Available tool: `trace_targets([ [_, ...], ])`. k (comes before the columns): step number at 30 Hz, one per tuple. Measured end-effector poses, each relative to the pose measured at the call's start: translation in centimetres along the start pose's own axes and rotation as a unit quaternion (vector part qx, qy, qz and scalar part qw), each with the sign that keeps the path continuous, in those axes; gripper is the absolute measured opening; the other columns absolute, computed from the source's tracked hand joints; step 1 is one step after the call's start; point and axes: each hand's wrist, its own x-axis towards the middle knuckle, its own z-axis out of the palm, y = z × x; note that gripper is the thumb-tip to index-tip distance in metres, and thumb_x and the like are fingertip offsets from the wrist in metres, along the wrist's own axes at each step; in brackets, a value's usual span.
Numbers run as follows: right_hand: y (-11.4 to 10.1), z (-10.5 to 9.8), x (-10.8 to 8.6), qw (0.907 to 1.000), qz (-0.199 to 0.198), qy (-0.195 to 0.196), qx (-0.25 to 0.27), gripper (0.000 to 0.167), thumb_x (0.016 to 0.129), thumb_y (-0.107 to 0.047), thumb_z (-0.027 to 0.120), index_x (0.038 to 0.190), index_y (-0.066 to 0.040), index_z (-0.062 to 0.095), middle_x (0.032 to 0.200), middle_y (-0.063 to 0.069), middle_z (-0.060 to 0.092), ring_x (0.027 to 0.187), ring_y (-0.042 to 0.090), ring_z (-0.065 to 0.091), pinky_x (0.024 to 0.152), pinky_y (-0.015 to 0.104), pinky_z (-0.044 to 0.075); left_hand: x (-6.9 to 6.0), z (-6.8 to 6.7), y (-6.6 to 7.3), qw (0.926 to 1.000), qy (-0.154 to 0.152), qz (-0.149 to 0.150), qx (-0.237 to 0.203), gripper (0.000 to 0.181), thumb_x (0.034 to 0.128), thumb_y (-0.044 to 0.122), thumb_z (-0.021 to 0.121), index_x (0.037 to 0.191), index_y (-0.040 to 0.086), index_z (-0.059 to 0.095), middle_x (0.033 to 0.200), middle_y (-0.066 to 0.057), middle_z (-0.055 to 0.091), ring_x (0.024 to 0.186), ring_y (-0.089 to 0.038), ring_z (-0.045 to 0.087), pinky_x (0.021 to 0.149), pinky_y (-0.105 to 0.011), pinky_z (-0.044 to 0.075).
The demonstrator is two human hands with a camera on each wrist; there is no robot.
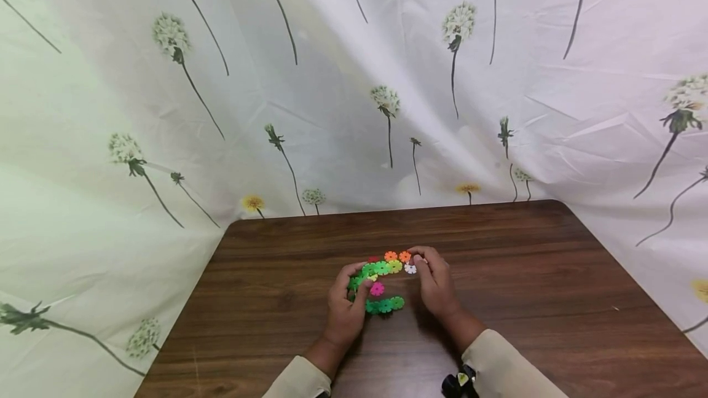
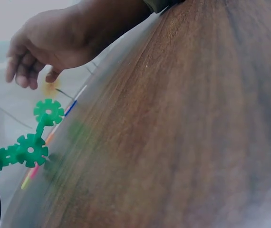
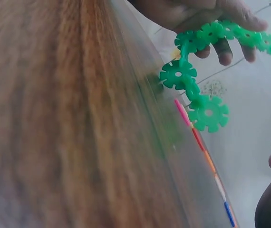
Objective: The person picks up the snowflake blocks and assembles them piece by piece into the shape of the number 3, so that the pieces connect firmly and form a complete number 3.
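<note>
My left hand [image 1: 345,306] pinches a curved chain of interlocking flower-shaped plastic discs [image 1: 384,306] between thumb and fingers. Most of the chain is green, shading to yellow-green at its far end, and it hangs above the table in the right wrist view, where the left thumb lies along the green discs [image 3: 209,113]. My right hand [image 1: 439,287] is to the right of the chain, apart from it. Its fingers hang loosely bent in the left wrist view, with nothing seen in them. Close to its fingertips lie an orange disc [image 1: 405,257] and a white disc [image 1: 410,268].
Loose discs lie flat on the brown wooden table [image 1: 509,275], among them a pink disc [image 1: 377,288] and another orange disc [image 1: 391,256]. A blue disc [image 3: 229,214] shows edge-on in the right wrist view. Behind the table hangs a dandelion-print cloth [image 1: 343,109].
</note>
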Motion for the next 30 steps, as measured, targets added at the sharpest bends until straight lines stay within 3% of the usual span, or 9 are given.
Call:
trace_targets([
  [5, 0.6, 0.1, 0.1, 0.9974, 0.042, -0.016, -0.056, 0.015, 0.109, -0.004, 0.061, 0.115, 0.001, 0.074, 0.109, 0.019, 0.075, 0.101, 0.021, 0.066, 0.09, 0.039, 0.053, 0.0, 0.1, -0.1, 0.9999, 0.005, 0.01, 0.005, 0.033, 0.1048, -0.002, 0.067, 0.135, 0.01, 0.065, 0.13, -0.006, 0.073, 0.12, -0.015, 0.071, 0.105, -0.019, 0.055],
  [10, 1.3, 0.4, 0.0, 0.9958, 0.021, -0.034, -0.082, 0.009, 0.102, 0.002, 0.07, 0.107, -0.001, 0.076, 0.105, 0.009, 0.077, 0.103, 0.026, 0.068, 0.09, 0.044, 0.057, -0.1, 0.2, -0.2, 0.9997, 0.012, 0.014, 0.015, 0.031, 0.1052, -0.003, 0.066, 0.134, 0.008, 0.066, 0.13, -0.007, 0.071, 0.121, -0.014, 0.069, 0.106, -0.018, 0.054],
  [15, 1.9, 0.7, 0.0, 0.9947, 0.019, -0.035, -0.095, 0.012, 0.094, 0.008, 0.075, 0.103, 0.0, 0.075, 0.104, 0.01, 0.077, 0.104, 0.028, 0.069, 0.092, 0.045, 0.057, -0.1, 0.2, -0.3, 0.9993, 0.022, 0.021, 0.021, 0.03, 0.1051, -0.005, 0.065, 0.134, 0.006, 0.066, 0.131, -0.01, 0.068, 0.124, -0.014, 0.065, 0.109, -0.015, 0.049],
  [22, 2.3, 0.7, -0.2, 0.9847, 0.083, -0.043, -0.147, 0.018, 0.091, 0.002, 0.08, 0.108, -0.002, 0.076, 0.113, 0.012, 0.076, 0.115, 0.035, 0.064, 0.095, 0.053, 0.038, -0.1, 0.2, -0.1, 0.9996, 0.017, 0.004, 0.021, 0.029, 0.1074, -0.001, 0.063, 0.135, 0.007, 0.065, 0.132, -0.01, 0.068, 0.124, -0.014, 0.065, 0.109, -0.018, 0.05],
  [30, 2.5, 0.5, -0.2, 0.9701, 0.152, -0.061, -0.18, 0.022, 0.093, -0.005, 0.082, 0.114, -0.006, 0.077, 0.125, 0.014, 0.076, 0.134, 0.04, 0.056, 0.108, 0.069, 0.03, -0.1, 0.1, 0.1, 0.9998, 0.01, -0.011, 0.011, 0.026, 0.1084, 0.002, 0.064, 0.134, 0.005, 0.065, 0.13, -0.009, 0.068, 0.123, -0.013, 0.066, 0.108, -0.019, 0.051],
])
